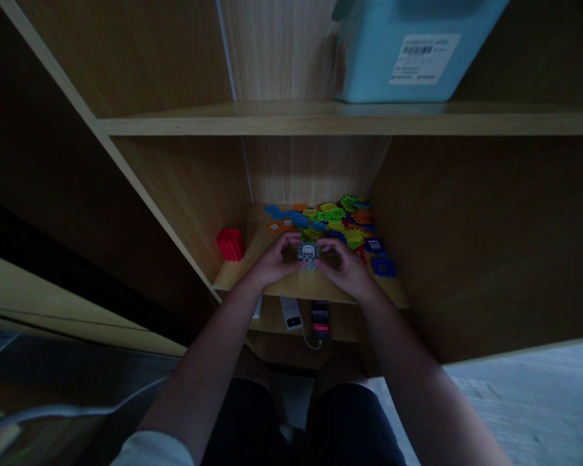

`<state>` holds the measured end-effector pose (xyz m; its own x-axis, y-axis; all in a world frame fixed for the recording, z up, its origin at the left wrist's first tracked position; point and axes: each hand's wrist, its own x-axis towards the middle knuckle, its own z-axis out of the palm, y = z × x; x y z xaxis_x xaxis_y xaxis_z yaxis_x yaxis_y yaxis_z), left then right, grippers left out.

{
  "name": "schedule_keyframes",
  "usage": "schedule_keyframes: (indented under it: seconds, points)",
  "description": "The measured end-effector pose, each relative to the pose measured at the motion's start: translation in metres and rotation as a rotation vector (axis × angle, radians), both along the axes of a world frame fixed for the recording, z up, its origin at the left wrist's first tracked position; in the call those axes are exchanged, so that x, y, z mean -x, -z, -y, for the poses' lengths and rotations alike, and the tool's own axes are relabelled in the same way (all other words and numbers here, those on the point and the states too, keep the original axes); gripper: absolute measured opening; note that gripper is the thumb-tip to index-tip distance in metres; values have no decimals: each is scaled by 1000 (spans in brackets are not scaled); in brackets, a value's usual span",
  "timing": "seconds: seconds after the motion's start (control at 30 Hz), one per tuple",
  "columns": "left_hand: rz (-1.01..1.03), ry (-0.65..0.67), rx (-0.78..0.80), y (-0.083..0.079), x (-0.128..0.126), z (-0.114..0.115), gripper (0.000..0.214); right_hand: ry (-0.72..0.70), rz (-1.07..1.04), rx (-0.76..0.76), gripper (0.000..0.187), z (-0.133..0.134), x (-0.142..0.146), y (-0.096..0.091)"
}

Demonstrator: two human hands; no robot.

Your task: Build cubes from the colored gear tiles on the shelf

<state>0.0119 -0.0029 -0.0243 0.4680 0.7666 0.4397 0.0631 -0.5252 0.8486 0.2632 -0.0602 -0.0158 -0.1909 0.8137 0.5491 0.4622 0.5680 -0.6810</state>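
Note:
Between both hands a small grey toothed piece (309, 251), like a toy gear, is held over the front of the wooden shelf (286, 285). My left hand (274, 261) pinches its left side between thumb and fingers. On the opposite side my right hand (346, 265) grips it the same way. Just behind the hands lies a spread of plastic toy gears (331, 215) in green, yellow, blue and orange. Dark blue pieces (383, 264) sit to the right of my right hand. A red ridged block (230, 244) stands left of my left hand.
Above, a light blue bin (398, 58) with a white label rests on the upper shelf (291, 124). Below, a white power bank (291, 313) and a phone (320, 320) joined by a cable lie on a lower shelf. Cabinet walls (466, 246) close in on both sides.

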Motion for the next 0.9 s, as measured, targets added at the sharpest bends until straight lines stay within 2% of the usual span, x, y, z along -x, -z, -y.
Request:
schedule_keyframes:
  seconds: [0.9]
  points:
    - [16,2,-11,1,-1,0,80,23,19,19,42,2,0,-4]
